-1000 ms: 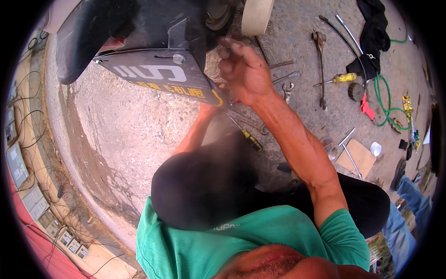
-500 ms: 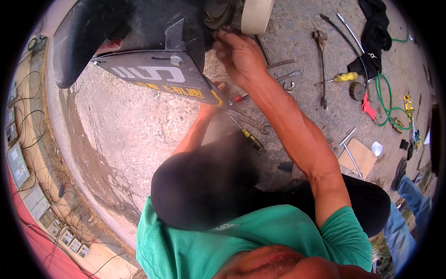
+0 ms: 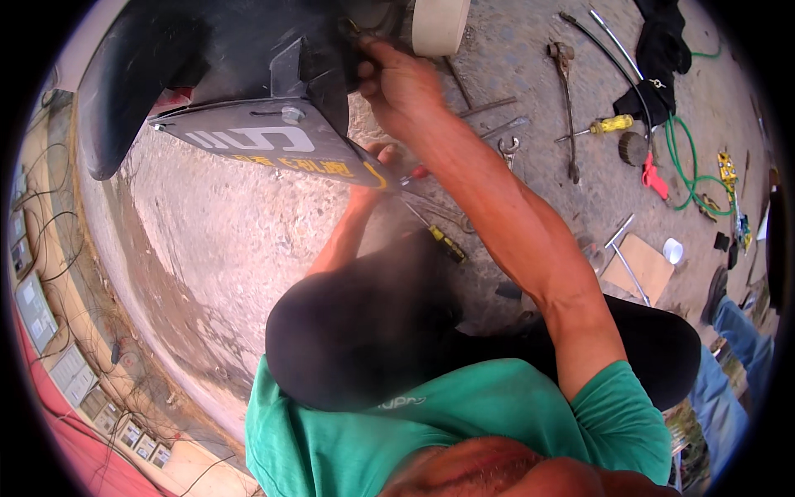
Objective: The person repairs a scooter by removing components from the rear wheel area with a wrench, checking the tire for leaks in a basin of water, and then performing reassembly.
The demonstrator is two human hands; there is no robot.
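Note:
A grey plate (image 3: pixel 273 151) with white and yellow lettering is bolted below a black plastic vehicle body part (image 3: pixel 240 50). My right hand (image 3: pixel 404 87) reaches in beside this black part, its fingers curled at a dark recess. What they grip, if anything, is hidden. My left hand (image 3: pixel 383 153) is mostly behind the plate's right corner; only a few fingers show past the edge. Close to it, partly covered by my right forearm, lies a red-handled tool (image 3: pixel 420 171). A screwdriver with a yellow and black handle (image 3: pixel 447 245) lies on the ground by my knee.
To the right lie a ratchet wrench (image 3: pixel 567 108), a yellow-handled screwdriver (image 3: pixel 611 124), a red air blow gun (image 3: pixel 654 177) on a green hose (image 3: pixel 689 157), and a T-handle wrench (image 3: pixel 627 261) on cardboard. A pale roller-like piece (image 3: pixel 439 26) stands above my right hand. A person's jeans (image 3: pixel 729 364) show at far right.
The view has shifted slightly, so the plate and ground tools sit a little further left. My right hand has moved slightly up and left along the black part. My left hand stays behind the plate.

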